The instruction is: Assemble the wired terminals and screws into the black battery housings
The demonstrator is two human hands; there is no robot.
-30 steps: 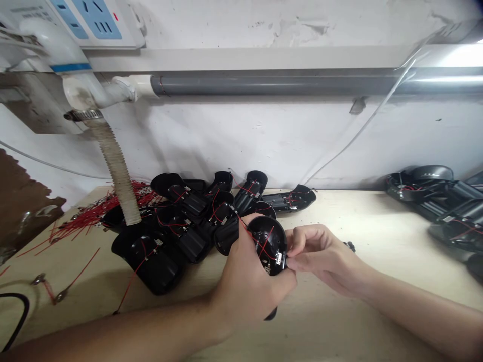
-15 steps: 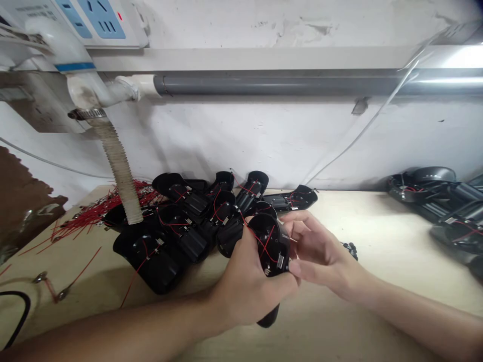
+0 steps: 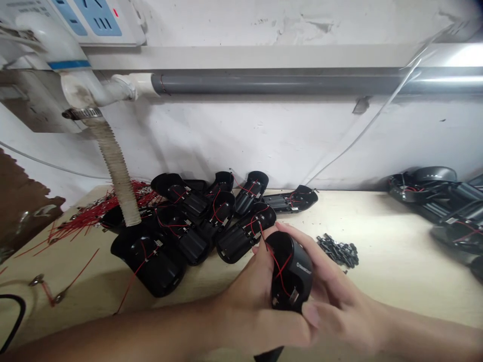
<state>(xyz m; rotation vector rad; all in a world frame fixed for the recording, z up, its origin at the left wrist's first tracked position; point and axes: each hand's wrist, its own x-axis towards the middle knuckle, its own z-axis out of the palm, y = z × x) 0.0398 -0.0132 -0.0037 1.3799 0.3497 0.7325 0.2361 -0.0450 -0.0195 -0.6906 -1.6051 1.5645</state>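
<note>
Both of my hands grip one black plastic housing (image 3: 292, 266) with a curved, hollow head, crossed red wires and a small metal-coloured part inside. My left hand (image 3: 260, 306) wraps its near and left sides, hiding much of the lower body. On the other side, my right hand (image 3: 335, 296) has its fingers behind the lettered right wall and its thumb near the lower edge. Similar black housings with red wires (image 3: 245, 234) lie in a group just beyond my left hand. A pile of small black parts (image 3: 338, 250) lies beyond my right hand.
A ribbed hose (image 3: 116, 171) hangs from a white pipe over the left housings. Loose red wires (image 3: 101, 211) with metal ends are heaped at back left. More black housings (image 3: 453, 201) lie at far right. A wall with a grey pipe (image 3: 264, 84) stands behind the table (image 3: 396, 251).
The held housing has moved nearer and slightly right, turning so its lettered side shows. My right hand has closed around its right side, and the small black parts pile is now more visible.
</note>
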